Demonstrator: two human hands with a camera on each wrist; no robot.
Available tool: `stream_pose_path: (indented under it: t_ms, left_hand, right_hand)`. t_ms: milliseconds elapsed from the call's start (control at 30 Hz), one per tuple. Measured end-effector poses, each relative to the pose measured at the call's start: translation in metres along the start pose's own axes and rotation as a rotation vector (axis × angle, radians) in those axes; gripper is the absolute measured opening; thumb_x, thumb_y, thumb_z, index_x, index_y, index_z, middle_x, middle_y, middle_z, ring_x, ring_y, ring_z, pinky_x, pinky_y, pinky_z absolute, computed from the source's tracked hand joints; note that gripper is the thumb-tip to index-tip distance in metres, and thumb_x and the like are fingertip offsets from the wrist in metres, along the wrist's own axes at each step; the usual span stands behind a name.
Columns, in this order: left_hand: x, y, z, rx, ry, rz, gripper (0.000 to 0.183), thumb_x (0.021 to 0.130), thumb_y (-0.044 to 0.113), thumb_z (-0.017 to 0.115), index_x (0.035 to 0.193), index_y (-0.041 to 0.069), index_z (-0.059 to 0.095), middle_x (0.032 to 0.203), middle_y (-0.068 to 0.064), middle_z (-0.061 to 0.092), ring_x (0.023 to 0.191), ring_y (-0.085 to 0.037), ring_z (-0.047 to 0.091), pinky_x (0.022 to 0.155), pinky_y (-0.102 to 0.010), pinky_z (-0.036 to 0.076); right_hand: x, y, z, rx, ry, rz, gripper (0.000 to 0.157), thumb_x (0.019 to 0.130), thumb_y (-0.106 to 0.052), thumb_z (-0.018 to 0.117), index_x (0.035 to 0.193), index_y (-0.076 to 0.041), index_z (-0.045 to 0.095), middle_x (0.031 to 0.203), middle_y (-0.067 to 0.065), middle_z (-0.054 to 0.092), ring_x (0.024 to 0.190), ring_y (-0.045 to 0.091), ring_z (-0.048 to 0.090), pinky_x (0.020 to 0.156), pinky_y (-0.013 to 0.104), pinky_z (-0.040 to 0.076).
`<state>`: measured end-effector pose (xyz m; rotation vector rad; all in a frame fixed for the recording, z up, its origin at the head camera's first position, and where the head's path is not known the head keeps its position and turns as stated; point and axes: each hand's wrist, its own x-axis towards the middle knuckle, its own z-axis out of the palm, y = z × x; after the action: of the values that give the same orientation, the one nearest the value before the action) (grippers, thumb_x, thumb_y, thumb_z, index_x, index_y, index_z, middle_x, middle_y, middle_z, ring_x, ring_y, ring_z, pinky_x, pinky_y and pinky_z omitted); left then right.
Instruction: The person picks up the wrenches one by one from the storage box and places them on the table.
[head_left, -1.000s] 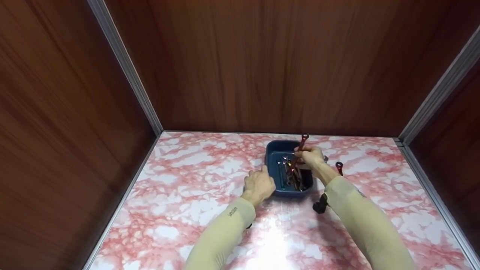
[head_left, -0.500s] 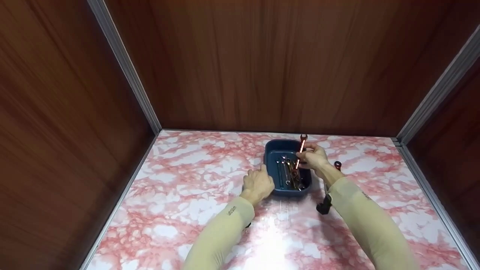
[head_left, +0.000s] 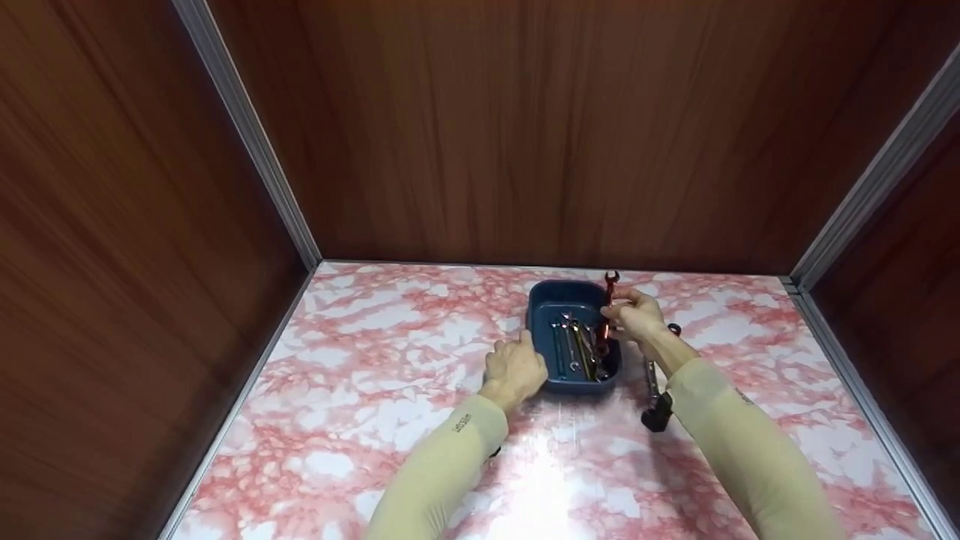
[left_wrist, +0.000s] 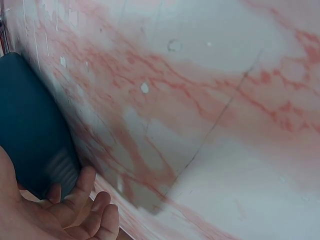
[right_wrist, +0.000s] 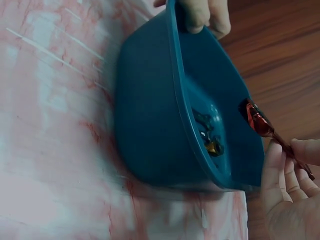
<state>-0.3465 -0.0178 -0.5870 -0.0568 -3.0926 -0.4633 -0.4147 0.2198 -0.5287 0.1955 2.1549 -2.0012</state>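
My right hand (head_left: 637,316) pinches a red metallic combination wrench (head_left: 606,315) between thumb and fingers. The wrench stands nearly upright at the right side of a blue plastic bin (head_left: 551,290), its lower end overlapping the inside. In the right wrist view the red wrench (right_wrist: 260,122) shows one end at the bin's rim (right_wrist: 187,112). At the bin's left wall, my left hand (head_left: 515,367) holds the rim, and its fingers (right_wrist: 197,15) hook over the edge. Several wrenches (head_left: 574,349) in green, silver and gold tones lie inside the bin.
Right of the bin, a silver wrench (head_left: 652,375) lies on the marbled table (head_left: 390,390), partly under the right wrist. A dark red ring end (head_left: 674,328) shows beyond that wrist. Wood-grain panels (head_left: 480,135) wall in the back and sides.
My right hand has drawn slightly right with the red wrench, which has turned more upright over the bin's right side. More of the silver wrench outside shows. The left hand stays at the rim.
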Motion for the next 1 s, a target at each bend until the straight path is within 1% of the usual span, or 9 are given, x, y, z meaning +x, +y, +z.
stream_pose_path:
  t_ms: [167,400,500,633,700,833,900,1000]
  left_hand:
    - [0.0,0.0,-0.001,-0.002,0.002,0.003,0.053,0.112,0.037,0.049,0.157,0.01,0.053,0.128,-0.016,0.08,0.123,-0.036,0.071,0.1,-0.054,0.061]
    - [-0.003,0.0,-0.002,-0.004,0.031,0.013,0.052,0.111,0.036,0.052,0.155,0.008,0.056,0.123,-0.018,0.082,0.12,-0.037,0.072,0.097,-0.055,0.062]
    - [-0.004,0.0,-0.002,-0.01,0.034,0.013,0.053,0.11,0.035,0.051,0.155,0.007,0.056,0.122,-0.018,0.082,0.12,-0.038,0.073,0.097,-0.055,0.062]
    - [-0.005,0.001,-0.003,-0.017,0.036,0.008,0.054,0.11,0.035,0.051,0.156,0.007,0.055,0.123,-0.019,0.081,0.12,-0.038,0.072,0.097,-0.055,0.061]
    - [-0.005,0.001,-0.004,-0.019,0.033,0.008,0.056,0.11,0.035,0.051,0.158,0.006,0.054,0.124,-0.019,0.081,0.12,-0.038,0.072,0.098,-0.055,0.061]
    - [-0.005,0.002,-0.004,-0.017,0.03,0.004,0.056,0.111,0.035,0.051,0.159,0.007,0.053,0.125,-0.019,0.08,0.12,-0.037,0.072,0.098,-0.055,0.062]
    - [-0.005,0.002,-0.004,-0.017,0.028,0.004,0.054,0.111,0.035,0.05,0.158,0.008,0.054,0.125,-0.019,0.08,0.12,-0.037,0.072,0.098,-0.055,0.062]
    - [-0.004,0.001,-0.004,-0.016,0.034,0.007,0.052,0.111,0.034,0.05,0.155,0.008,0.055,0.123,-0.019,0.081,0.119,-0.037,0.073,0.096,-0.055,0.062]
  right_hand:
    - [-0.001,0.0,-0.007,-0.005,0.006,-0.001,0.033,0.102,0.001,0.07,0.133,-0.003,0.06,0.083,-0.011,0.069,0.076,0.007,0.072,0.067,0.026,0.064]
    - [-0.002,0.002,-0.018,0.001,0.0,-0.025,0.032,0.102,0.003,0.067,0.133,-0.002,0.063,0.082,-0.009,0.072,0.073,0.007,0.073,0.07,0.025,0.064]
    - [-0.001,0.002,-0.022,-0.022,0.0,-0.038,0.034,0.102,0.003,0.068,0.136,0.002,0.063,0.083,-0.009,0.072,0.073,0.007,0.072,0.071,0.025,0.063]
    - [-0.002,0.003,-0.027,-0.03,-0.016,-0.022,0.043,0.102,0.002,0.066,0.144,0.004,0.058,0.085,-0.009,0.073,0.075,0.006,0.071,0.071,0.026,0.064]
    - [-0.003,0.004,-0.03,-0.026,-0.024,-0.009,0.045,0.103,0.001,0.065,0.147,0.003,0.056,0.086,-0.009,0.073,0.077,0.006,0.071,0.07,0.028,0.064]
    - [-0.004,0.005,-0.037,-0.03,-0.033,0.008,0.041,0.105,-0.002,0.064,0.145,-0.002,0.056,0.087,-0.009,0.072,0.079,0.006,0.069,0.071,0.029,0.064]
    - [-0.005,0.006,-0.04,-0.031,-0.024,0.017,0.039,0.105,-0.003,0.065,0.143,-0.004,0.058,0.085,-0.01,0.07,0.077,0.006,0.066,0.071,0.028,0.064]
    - [-0.004,0.007,-0.045,-0.027,-0.014,0.034,0.042,0.105,-0.003,0.066,0.147,-0.004,0.057,0.084,-0.011,0.067,0.074,0.005,0.062,0.069,0.025,0.062]
